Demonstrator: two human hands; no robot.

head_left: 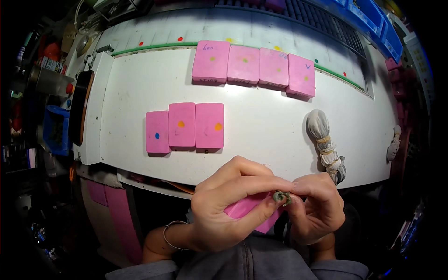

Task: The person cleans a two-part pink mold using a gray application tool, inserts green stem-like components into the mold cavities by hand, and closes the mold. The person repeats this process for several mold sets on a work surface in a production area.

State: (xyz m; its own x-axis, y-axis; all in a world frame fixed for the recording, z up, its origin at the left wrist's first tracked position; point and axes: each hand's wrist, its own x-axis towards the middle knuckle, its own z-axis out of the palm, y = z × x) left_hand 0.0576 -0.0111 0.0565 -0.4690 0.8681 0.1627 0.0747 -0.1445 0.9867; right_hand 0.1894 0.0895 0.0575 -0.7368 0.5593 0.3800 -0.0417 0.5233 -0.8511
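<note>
Over the near edge of a white table (266,126), the person's left hand (233,200) is closed around a pink block (241,208), while the right hand (319,207) pinches a small green piece (282,198) beside it. Four more blocks (245,65) line the green strip (154,46), three others (182,119) sit nearer, left of a wrapped bundle (324,144). Beyond stand dark rollers (310,23) and blue bins (389,39).

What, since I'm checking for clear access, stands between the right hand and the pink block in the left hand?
A small twisted greenish piece, at the tips of the right hand, and the thumb of the left hand, crossing the pink block. Nothing else visible does.
</note>
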